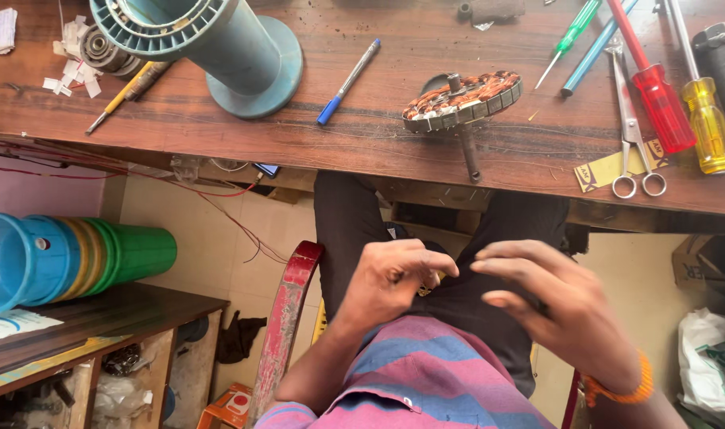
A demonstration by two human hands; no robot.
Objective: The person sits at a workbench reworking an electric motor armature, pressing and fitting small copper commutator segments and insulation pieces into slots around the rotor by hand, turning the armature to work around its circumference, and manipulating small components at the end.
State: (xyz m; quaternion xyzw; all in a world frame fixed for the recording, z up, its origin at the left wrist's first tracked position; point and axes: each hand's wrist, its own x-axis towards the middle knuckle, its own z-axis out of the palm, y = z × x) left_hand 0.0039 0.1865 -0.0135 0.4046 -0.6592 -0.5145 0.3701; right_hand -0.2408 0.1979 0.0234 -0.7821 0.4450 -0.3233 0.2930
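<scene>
a wooden workbench (378,135) spans the top, bearing a teal spool (219,40), then a copper-wound fan stator (462,99) resting tilted on its shaft near the front edge. below, over the lap, the right hand (557,306) hovers with fingers spread, holding nothing; the left hand (390,278) is curled, pinching something small and yellowish, too hidden to name. a blue pen (348,82) lies between spool and stator.

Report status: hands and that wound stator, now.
Both hands over lap, left hand pinching something small, right hand open. Stator untouched on workbench. Nothing between.
</scene>
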